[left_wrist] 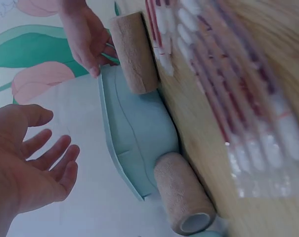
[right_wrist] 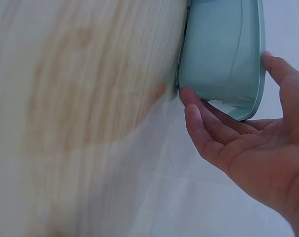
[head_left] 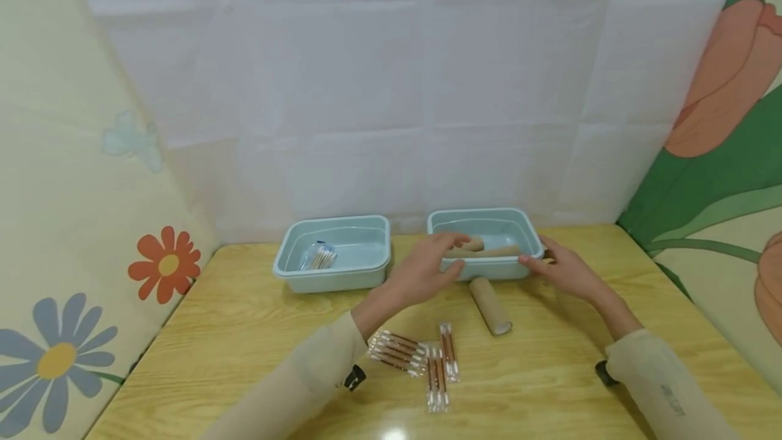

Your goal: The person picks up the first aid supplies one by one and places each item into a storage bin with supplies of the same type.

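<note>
A light blue plastic bin (head_left: pixel 489 270) stands at the back right, with tan bandage rolls (head_left: pixel 501 251) inside. My right hand (head_left: pixel 568 270) grips its right end. In the right wrist view the thumb (right_wrist: pixel 280 66) touches the rim and the fingers lie along the end wall. At the bin's front left corner hovers my left hand (head_left: pixel 424 270). Its fingers (left_wrist: pixel 55 158) are loosely bent around nothing in the left wrist view. Another bandage roll (head_left: pixel 491 306), with a pale core, lies on the table before the bin.
A second light blue bin (head_left: pixel 336 282), at the back left, holds a small pack of cotton swabs (head_left: pixel 322 258). Clear packets of brown-stemmed swabs (head_left: pixel 398 352) lie on the wooden table (head_left: pixel 244 345) near my left forearm. A white sheet (head_left: pixel 342 100) hangs behind the bins.
</note>
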Action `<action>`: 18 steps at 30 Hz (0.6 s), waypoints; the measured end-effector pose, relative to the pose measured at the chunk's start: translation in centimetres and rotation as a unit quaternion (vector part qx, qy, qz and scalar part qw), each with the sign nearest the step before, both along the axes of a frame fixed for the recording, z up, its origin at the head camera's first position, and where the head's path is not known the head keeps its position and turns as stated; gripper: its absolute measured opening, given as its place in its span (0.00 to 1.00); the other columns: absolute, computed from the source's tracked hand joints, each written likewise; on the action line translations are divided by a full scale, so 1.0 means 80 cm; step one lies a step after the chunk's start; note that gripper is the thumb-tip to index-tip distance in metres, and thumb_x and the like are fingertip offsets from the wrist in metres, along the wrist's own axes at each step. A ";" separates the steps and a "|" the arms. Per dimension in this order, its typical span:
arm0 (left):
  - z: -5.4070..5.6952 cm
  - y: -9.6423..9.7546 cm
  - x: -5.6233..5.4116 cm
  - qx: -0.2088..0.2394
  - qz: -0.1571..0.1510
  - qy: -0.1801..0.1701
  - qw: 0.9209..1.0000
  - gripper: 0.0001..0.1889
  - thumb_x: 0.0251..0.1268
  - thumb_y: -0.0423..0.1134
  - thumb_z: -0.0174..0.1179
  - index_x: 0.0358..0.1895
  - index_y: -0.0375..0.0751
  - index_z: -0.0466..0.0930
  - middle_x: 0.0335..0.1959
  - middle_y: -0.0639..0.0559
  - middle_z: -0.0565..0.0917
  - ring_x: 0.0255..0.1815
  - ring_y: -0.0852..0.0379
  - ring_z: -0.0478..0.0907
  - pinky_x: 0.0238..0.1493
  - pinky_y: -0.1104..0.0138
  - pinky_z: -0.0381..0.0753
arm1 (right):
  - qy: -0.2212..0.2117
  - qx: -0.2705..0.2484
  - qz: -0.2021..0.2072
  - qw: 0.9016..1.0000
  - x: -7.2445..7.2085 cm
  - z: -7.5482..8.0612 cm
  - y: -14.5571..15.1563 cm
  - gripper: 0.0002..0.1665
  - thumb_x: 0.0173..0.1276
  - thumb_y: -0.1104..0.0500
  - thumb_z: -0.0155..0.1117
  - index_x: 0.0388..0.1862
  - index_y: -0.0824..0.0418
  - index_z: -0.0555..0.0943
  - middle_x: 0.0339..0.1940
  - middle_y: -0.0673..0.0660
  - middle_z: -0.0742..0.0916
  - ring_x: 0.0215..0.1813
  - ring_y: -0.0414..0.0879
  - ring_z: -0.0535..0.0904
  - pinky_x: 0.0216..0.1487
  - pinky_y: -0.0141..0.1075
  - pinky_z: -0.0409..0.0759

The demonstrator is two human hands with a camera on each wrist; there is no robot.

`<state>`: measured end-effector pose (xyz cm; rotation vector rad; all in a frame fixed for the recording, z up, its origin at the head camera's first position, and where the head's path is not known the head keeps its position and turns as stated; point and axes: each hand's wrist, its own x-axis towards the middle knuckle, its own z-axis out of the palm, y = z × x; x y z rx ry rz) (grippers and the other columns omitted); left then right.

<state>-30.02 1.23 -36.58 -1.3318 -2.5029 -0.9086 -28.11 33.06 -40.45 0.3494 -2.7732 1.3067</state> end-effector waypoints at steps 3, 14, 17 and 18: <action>-0.003 -0.007 0.001 0.010 0.022 -0.002 1.000 0.23 0.77 0.38 0.58 0.71 0.41 0.70 0.63 0.45 0.76 0.60 0.49 0.75 0.56 0.57 0.78 | 0.002 0.005 -0.001 1.000 -0.001 -0.001 0.002 0.44 0.77 0.44 0.61 0.79 0.69 0.59 0.63 0.69 0.79 0.61 0.64 0.77 0.51 0.53 0.81; -0.021 -0.019 0.005 0.019 0.039 0.002 0.999 0.22 0.75 0.36 0.59 0.69 0.38 0.72 0.59 0.45 0.79 0.56 0.49 0.77 0.55 0.60 0.78 | -0.001 0.013 -0.004 1.000 0.006 -0.001 0.010 0.46 0.78 0.41 0.59 0.80 0.68 0.57 0.65 0.70 0.77 0.63 0.66 0.75 0.53 0.56 0.80; -0.026 -0.020 0.006 0.019 0.045 -0.006 0.999 0.23 0.74 0.37 0.60 0.69 0.38 0.72 0.61 0.46 0.78 0.61 0.51 0.74 0.60 0.61 0.76 | -0.002 0.017 -0.010 1.000 0.011 0.000 0.014 0.46 0.78 0.41 0.59 0.80 0.68 0.57 0.66 0.71 0.77 0.63 0.66 0.75 0.54 0.57 0.78; -0.027 -0.020 0.007 0.020 0.046 -0.010 0.999 0.23 0.74 0.37 0.60 0.69 0.37 0.72 0.61 0.45 0.78 0.61 0.51 0.74 0.60 0.61 0.75 | -0.002 0.018 -0.012 1.000 0.012 0.000 0.015 0.46 0.78 0.41 0.59 0.80 0.68 0.57 0.66 0.71 0.77 0.63 0.66 0.75 0.55 0.57 0.78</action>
